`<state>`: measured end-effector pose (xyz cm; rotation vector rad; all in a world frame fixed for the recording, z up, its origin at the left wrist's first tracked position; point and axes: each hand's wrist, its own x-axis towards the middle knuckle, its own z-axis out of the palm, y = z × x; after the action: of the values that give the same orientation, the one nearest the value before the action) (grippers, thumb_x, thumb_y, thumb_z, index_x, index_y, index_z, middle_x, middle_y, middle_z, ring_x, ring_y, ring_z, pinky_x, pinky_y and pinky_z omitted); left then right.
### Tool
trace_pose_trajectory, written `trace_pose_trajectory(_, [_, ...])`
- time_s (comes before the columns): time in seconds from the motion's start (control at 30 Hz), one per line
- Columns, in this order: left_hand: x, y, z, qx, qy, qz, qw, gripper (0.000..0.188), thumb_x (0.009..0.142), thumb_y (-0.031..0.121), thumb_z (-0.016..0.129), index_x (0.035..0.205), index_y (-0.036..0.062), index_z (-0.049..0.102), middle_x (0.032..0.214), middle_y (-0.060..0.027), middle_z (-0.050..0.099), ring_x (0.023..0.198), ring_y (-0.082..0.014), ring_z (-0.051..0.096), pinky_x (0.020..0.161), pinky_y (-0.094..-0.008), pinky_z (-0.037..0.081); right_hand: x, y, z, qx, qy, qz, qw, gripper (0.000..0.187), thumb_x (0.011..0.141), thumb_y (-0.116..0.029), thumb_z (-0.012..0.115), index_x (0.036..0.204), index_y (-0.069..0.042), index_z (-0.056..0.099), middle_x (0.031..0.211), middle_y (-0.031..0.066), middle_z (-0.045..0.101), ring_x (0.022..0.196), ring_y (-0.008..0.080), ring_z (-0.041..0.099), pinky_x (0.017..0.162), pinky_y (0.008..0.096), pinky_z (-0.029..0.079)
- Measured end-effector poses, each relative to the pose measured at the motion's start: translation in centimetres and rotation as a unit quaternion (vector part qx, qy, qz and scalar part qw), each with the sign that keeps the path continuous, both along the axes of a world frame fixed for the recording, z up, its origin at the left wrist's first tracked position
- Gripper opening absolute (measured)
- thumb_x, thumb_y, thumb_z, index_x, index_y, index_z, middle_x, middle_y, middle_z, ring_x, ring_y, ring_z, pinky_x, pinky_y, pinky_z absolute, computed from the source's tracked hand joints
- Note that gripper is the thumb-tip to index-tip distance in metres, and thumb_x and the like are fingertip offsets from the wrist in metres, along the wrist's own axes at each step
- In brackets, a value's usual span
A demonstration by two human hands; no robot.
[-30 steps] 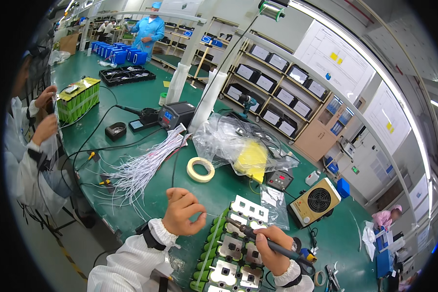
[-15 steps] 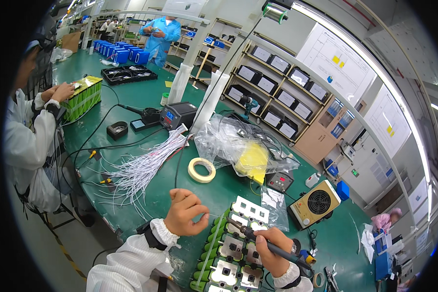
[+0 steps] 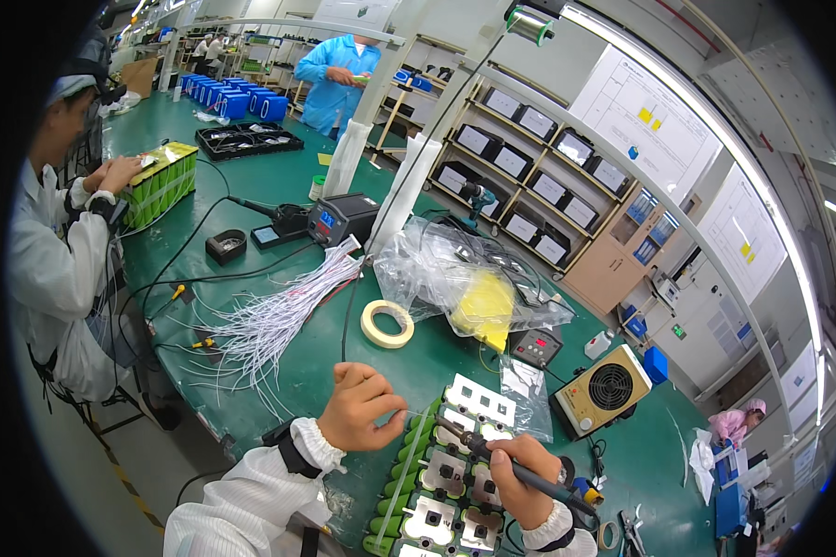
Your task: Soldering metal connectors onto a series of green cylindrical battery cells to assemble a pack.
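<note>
My left hand [image 3: 362,408] is closed in a pinch on a thin solder wire [image 3: 420,412], whose free end reaches toward the battery pack. My right hand [image 3: 527,475] grips a soldering iron [image 3: 476,443] like a pen, its tip pointing left over the pack's upper part. Beneath lies the battery pack [image 3: 434,522], green cylindrical cells topped with white plates and silvery metal tabs. The iron's tip is close to the wire's end; whether they touch I cannot tell. A dark line runs from the wire spool [image 3: 529,26] overhead down toward my left hand.
Ahead lie a masking tape roll [image 3: 386,325], a bundle of white wires [image 3: 279,320] and plastic bags [image 3: 418,265]. A soldering station [image 3: 341,221] stands farther back, a fan unit [image 3: 609,387] to the right. At left a co-worker [image 3: 65,232] handles another battery pack [image 3: 161,186].
My left hand has shifted slightly right, toward the pack. The right hand and iron stay nearly still. The person in blue at the back has moved right.
</note>
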<state>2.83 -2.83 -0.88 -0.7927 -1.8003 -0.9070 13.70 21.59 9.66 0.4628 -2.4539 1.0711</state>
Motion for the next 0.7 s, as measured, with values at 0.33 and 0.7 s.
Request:
trace_pose_trajectory(0.33, [-0.3,-0.7,-0.4,0.044,0.0,-0.005,0.999,0.016,0.07,0.009,0.074,0.084,0.0145,0.067,0.086,0.0011,0.062,0.088,-0.0227,0.055,0.083,-0.0398,0.036,0.1,0.0,-0.2,-0.002,0.012,-0.003,1.0,0.012,0.089,-0.007,0.069,0.094,0.001,0.075,0.072,0.0118,0.062,0.065,0.0237,0.06,0.062,0.0357,0.048])
trace_pose_trajectory(0.7, [3.9,-2.2,-0.2,0.026,0.04,-0.013,0.999,0.015,0.069,0.012,0.068,0.082,0.0153,0.063,0.089,0.0015,0.064,0.084,-0.0219,0.055,0.081,-0.0388,0.038,3.1,0.2,1.1,-0.035,0.028,0.012,0.999,0.012,0.088,-0.004,0.064,0.091,0.005,0.072,0.075,0.0119,0.066,0.063,0.0189,0.061,0.059,0.0314,0.046])
